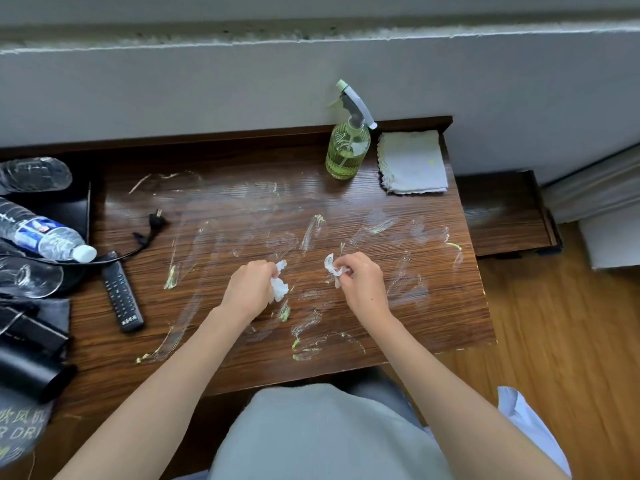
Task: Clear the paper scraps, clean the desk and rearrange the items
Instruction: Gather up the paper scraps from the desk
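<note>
The dark wooden desk [242,216] is streaked with whitish and green smears. Over its middle, my left hand [251,289] grips a crumpled white paper scrap [280,287]. A little to the right, my right hand [358,280] pinches another crumpled white scrap [331,266]. A green spray bottle [347,150] stands at the back of the desk, with a folded white cloth [412,162] lying to its right.
A black remote [122,292] and a black plug with its cord [152,225] lie at the left. Water bottles [48,235], a glass and a black hair dryer [31,362] crowd the left edge. Wooden floor lies to the right.
</note>
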Tool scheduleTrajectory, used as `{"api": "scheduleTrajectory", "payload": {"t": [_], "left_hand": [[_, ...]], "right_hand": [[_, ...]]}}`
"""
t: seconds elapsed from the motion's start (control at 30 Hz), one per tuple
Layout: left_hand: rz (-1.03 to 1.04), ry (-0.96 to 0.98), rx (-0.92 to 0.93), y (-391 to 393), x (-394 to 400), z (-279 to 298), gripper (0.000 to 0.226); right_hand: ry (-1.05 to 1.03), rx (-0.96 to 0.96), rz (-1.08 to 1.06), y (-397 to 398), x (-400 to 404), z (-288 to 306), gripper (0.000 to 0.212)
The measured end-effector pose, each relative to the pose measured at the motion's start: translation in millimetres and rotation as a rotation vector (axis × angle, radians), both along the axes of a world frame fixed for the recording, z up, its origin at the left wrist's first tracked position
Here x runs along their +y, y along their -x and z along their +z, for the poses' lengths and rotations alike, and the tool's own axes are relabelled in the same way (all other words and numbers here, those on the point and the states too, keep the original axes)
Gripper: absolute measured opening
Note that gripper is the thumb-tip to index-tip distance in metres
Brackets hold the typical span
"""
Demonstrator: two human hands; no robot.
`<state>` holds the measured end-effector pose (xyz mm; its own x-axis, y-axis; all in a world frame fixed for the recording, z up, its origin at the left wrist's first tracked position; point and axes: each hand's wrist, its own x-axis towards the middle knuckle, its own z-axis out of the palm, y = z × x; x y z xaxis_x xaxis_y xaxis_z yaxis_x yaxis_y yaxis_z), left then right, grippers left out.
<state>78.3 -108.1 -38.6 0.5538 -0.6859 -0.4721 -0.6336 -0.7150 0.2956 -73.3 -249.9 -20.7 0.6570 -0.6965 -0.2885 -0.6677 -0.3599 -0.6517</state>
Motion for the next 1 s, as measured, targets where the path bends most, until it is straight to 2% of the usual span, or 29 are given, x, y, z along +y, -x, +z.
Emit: {"api": "scheduleTrajectory", "payload": {"t": [0.23,0.53,0.77,1.0], "left_hand": [[-0.057,0.148,0.069,19.3,-30.4,35.9,0.039],[-0.117,0.277,0.146,62.4,-92.6,62.4,0.032],[-0.205,0.318,0.18,154.4,-173.2,67.4,0.031],[-0.248,0.352,0.179,296.1,-277.6,68.2,0.028]], "right_hand": [[0.021,0.039,-0.132,17.0,-4.2,17.3,0.022],[-0.001,0.009,-0.35,75.9,-42.7,44.7,0.025],[-0.027,-0.073,-0.517,170.2,-95.9,42.2,0.02],[-0.07,-0.164,-0.625,305.2,-190.6,35.7,0.019]]}}
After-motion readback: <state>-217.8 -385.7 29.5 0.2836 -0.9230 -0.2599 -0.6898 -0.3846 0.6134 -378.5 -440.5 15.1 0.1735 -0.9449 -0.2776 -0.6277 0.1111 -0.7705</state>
